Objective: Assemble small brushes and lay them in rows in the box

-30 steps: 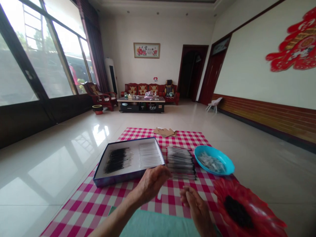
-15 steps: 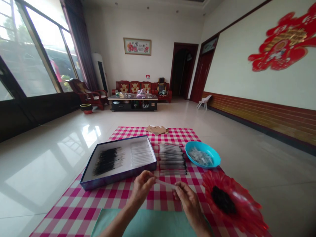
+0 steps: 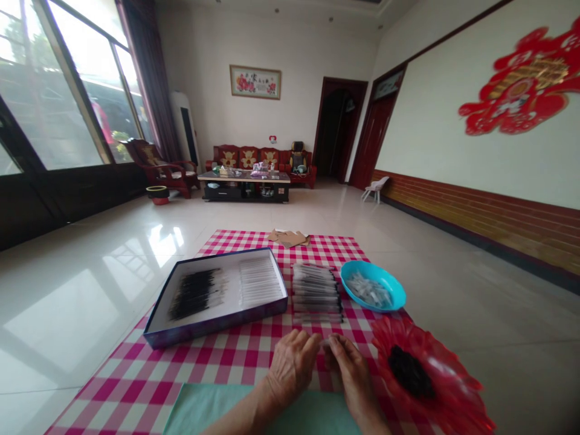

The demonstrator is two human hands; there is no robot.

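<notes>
My left hand (image 3: 294, 361) is closed, knuckles up, at the near middle of the table. Close to its right, my right hand (image 3: 350, 362) pinches with thumb and forefinger. Between the two hands shows a short bit of a clear pen barrel (image 3: 325, 342); the rest is hidden by the fingers. Just beyond them lies a row of pens (image 3: 317, 294) with clear barrels and dark ends. A shallow blue box (image 3: 212, 329) to the left holds black pen parts (image 3: 196, 293) and a row of clear barrels (image 3: 260, 283). Small translucent pieces (image 3: 369, 290) fill a turquoise bowl (image 3: 399, 289).
At the right, a red flower-shaped dish (image 3: 448, 374) holds small black parts (image 3: 410, 370). A mint-green cloth (image 3: 203, 402) lies under my forearms on the checked tablecloth (image 3: 136, 386). Cardboard pieces (image 3: 290, 238) rest at the far edge. A coffee table (image 3: 244, 178) stands beyond.
My left hand has moved right, turned knuckles up, and come close to my right hand. The clear barrel, stretched between both hands before, is now mostly covered. The view has shifted slightly.
</notes>
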